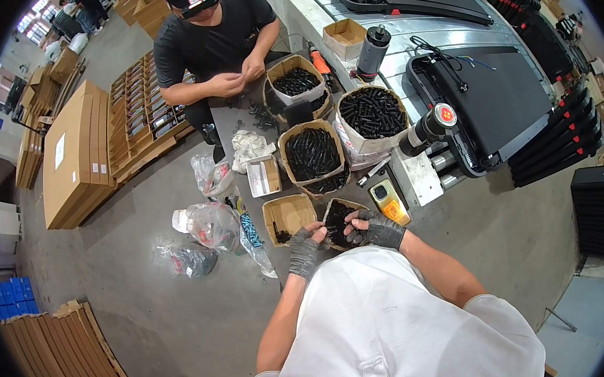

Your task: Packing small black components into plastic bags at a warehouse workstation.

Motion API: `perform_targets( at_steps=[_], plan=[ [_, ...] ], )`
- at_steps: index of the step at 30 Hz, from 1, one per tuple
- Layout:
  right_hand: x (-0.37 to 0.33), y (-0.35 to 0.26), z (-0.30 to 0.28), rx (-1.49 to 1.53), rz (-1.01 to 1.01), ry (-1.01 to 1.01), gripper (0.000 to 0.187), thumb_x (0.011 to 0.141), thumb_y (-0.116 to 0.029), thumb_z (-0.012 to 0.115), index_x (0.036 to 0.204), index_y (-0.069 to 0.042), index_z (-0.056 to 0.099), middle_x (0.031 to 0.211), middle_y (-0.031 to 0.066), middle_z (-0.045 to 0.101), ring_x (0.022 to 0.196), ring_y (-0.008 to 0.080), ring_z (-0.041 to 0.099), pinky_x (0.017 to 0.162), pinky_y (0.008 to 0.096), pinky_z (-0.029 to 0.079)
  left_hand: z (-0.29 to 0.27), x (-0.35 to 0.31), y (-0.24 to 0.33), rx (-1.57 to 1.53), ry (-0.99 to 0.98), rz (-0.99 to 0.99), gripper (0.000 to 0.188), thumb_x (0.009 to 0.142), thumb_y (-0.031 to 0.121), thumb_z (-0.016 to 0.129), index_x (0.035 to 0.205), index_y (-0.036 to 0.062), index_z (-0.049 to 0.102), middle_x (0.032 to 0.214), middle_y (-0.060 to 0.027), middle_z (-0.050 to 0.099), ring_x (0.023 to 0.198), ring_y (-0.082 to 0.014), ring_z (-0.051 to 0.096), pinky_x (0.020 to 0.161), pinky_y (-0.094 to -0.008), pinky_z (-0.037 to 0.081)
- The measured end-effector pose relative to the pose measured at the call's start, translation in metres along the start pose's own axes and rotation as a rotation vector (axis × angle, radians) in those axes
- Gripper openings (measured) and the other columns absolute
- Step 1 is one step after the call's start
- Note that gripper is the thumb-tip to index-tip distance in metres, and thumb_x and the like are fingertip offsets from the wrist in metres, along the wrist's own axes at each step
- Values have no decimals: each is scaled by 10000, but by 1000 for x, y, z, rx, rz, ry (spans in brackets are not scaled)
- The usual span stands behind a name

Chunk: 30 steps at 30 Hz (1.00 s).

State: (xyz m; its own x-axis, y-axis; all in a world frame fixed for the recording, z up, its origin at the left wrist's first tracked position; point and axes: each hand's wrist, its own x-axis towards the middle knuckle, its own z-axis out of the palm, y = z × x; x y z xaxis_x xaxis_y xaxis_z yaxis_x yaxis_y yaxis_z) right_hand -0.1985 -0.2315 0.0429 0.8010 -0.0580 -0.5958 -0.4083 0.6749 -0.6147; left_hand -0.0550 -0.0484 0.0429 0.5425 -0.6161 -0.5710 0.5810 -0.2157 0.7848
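Observation:
My left hand (306, 249), in a grey fingerless glove, is closed in a pinch beside a small open carton of black parts (336, 218). What its fingertips hold is too small to make out. Over the right side of that carton, my right hand (379, 229), gloved the same way, has its fingers curled together; anything between them is hidden. Left of it stands another open carton (283, 206) with a few black pieces at the bottom. Just beyond is a fuller carton of black cylindrical parts (311, 153).
Across the table a co-worker (221, 48) handles small parts near another carton (295, 81). A large bag of black parts (372, 113), a phone (389, 202) and a black cylinder (428, 130) stand to the right. Plastic bags (208, 229) lie left. Treadmill-like decks (481, 104) rest on rollers.

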Motion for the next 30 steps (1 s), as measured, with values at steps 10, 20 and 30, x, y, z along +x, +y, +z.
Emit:
perform_targets(
  at_steps=[10, 20, 30],
  plan=[
    [8, -6, 16, -11, -40, 65, 267, 892, -243, 658, 1050, -35, 601, 897, 24, 622, 763, 93, 578, 692, 235, 493, -4, 12, -11, -196, -125, -146, 271, 858, 124, 671, 1095, 4, 622, 941, -76, 660, 808, -158, 628, 758, -286, 524],
    [10, -13, 30, -271, -148, 155, 264, 880, -202, 662, 1064, -20, 603, 857, 9, 622, 754, 94, 572, 683, 240, 481, -1, 15, -13, -298, -162, -193, 263, 858, 113, 677, 1089, 6, 612, 912, -54, 653, 767, -144, 629, 667, -261, 527],
    [5, -24, 39, -15, -44, 43, 197, 884, -179, 645, 995, -39, 563, 882, 63, 637, 783, 131, 594, 688, 257, 487, -9, 22, -21, -462, -289, -336, 284, 878, 147, 667, 1125, 27, 594, 947, -40, 654, 789, -128, 626, 701, -243, 533]
  ],
)
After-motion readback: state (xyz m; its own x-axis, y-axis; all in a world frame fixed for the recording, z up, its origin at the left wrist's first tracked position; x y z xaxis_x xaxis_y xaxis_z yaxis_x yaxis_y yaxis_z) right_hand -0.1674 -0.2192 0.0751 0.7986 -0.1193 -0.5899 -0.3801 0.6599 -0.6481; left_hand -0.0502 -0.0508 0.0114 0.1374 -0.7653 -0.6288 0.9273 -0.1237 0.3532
